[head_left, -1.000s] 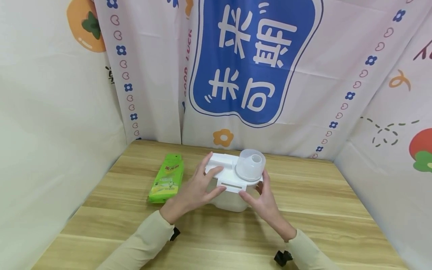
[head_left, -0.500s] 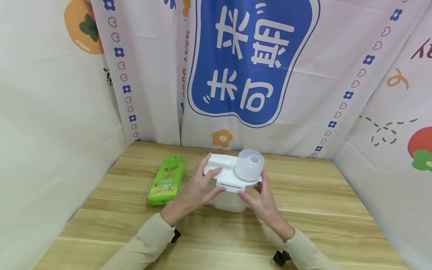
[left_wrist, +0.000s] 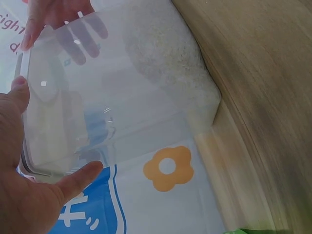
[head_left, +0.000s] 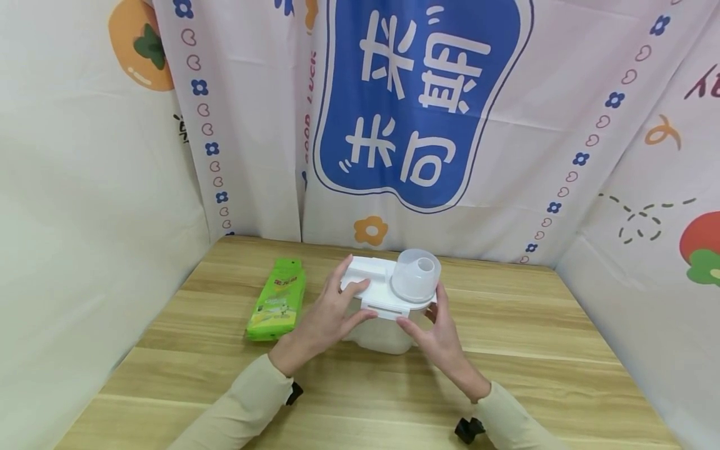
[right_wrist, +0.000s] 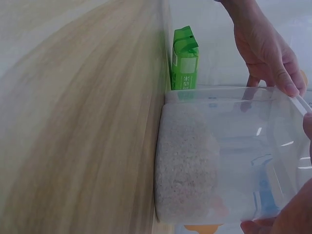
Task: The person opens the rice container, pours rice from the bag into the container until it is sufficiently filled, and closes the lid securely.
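Note:
A translucent rice storage box (head_left: 382, 337) stands upright on the table, its white lid (head_left: 378, 292) in place. White rice (right_wrist: 187, 165) fills the bottom part of the box, as both wrist views show. On the lid's right side sits a clear measuring cup (head_left: 415, 280). My left hand (head_left: 322, 315) grips the lid's left end, fingers spread over the top and side, thumb at the front latch (head_left: 385, 310). From the right, my right hand (head_left: 447, 344) holds the box, thumb by the same latch; its other fingers are partly hidden behind the side.
A green printed bag (head_left: 277, 303) lies to the left of the box, close to my left forearm. The wooden table (head_left: 523, 337) is bordered by printed cloth (head_left: 270, 156) at the back and at both sides.

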`<action>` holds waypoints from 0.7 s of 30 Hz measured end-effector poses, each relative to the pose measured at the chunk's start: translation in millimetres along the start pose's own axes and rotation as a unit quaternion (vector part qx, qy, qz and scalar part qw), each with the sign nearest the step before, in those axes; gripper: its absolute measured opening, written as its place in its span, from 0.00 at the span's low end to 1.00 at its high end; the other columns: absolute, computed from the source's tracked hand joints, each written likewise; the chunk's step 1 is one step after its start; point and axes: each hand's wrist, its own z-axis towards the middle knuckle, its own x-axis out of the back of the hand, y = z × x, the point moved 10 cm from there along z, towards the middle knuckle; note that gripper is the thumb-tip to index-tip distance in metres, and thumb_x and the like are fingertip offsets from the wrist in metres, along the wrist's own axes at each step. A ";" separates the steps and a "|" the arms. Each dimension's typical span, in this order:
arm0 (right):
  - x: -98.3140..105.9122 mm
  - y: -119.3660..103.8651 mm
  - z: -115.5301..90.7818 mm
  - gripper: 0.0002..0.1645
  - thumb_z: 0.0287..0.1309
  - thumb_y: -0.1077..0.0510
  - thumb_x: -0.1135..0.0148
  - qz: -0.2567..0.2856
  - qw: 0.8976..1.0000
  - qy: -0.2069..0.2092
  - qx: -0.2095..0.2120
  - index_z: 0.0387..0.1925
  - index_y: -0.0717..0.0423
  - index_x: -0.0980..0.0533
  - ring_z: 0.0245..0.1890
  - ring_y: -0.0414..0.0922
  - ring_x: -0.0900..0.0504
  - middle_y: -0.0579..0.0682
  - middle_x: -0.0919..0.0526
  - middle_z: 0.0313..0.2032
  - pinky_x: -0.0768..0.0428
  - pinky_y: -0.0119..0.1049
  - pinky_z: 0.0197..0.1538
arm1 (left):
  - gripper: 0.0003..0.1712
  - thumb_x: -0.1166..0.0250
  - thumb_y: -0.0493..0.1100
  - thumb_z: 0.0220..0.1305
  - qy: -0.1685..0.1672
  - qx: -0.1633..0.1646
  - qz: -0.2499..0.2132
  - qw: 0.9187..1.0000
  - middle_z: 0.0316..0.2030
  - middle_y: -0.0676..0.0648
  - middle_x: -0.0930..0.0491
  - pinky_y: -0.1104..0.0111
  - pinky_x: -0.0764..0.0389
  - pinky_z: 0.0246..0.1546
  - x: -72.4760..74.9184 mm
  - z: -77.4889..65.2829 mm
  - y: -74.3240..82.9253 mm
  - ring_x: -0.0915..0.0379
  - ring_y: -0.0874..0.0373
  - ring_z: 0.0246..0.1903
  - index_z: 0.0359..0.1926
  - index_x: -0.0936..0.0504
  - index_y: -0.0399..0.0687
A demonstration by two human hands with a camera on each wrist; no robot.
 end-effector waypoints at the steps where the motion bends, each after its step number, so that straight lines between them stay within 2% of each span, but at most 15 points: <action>1: 0.2 0.4 0.0 0.59 0.48 0.67 0.26 0.001 1.000 0.001 0.000 0.74 0.62 0.53 0.58 0.55 0.25 0.63 0.32 0.64 0.23 0.51 0.61 | 0.32 0.31 0.56 0.59 0.000 0.001 0.000 1.000 0.73 0.30 0.52 0.60 0.22 0.58 -0.1 0.2 0.3 0.39 0.37 0.68 0.58 0.23 0.42; 8: 1.4 2.5 -1.0 0.59 0.47 0.67 0.25 0.007 1.000 0.011 0.004 0.74 0.62 0.51 0.58 0.53 0.25 0.62 0.31 0.64 0.22 0.52 0.60 | 0.32 0.30 0.55 0.58 -0.007 0.013 0.005 1.000 0.74 0.31 0.52 0.63 0.22 0.58 -2.4 -0.1 -0.5 0.37 0.38 0.67 0.58 0.23 0.42; 21: 3.0 2.8 0.5 0.60 0.46 0.67 0.24 0.002 1.000 0.019 0.010 0.74 0.61 0.50 0.58 0.54 0.24 0.63 0.30 0.63 0.22 0.53 0.59 | 0.31 0.28 0.52 0.57 0.000 0.012 0.007 1.000 0.73 0.30 0.50 0.62 0.23 0.58 -0.9 2.3 1.3 0.35 0.38 0.65 0.56 0.23 0.41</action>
